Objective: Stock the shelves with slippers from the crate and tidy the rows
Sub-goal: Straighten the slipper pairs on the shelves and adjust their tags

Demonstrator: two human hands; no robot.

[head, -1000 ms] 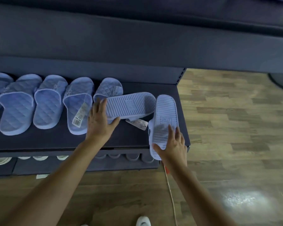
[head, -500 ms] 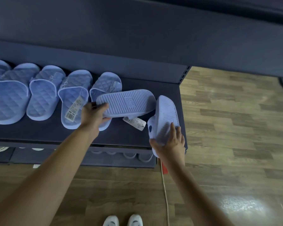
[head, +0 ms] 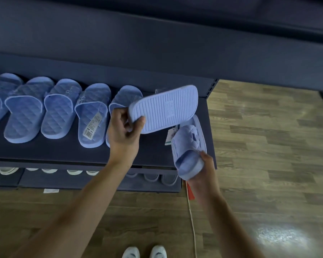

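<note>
dark shelf (head: 45,153); left hand (head: 123,134) grips upturned slipper (head: 164,110), right hand (head: 203,170) cups second slipper (head: 189,146).

Both my bare forearms reach up from the bottom of the head view, the left from the lower left corner and the right from the lower middle. My left grip (head: 122,135) is raised, with the thumb pressed on the ribbed sole and the fingers curled under one end of the upturned slipper (head: 164,110), pinching it. My right grip (head: 205,174) sits lower and further right, cupping the second slipper (head: 189,146) from beneath, thumb hooked over its edge.
</note>
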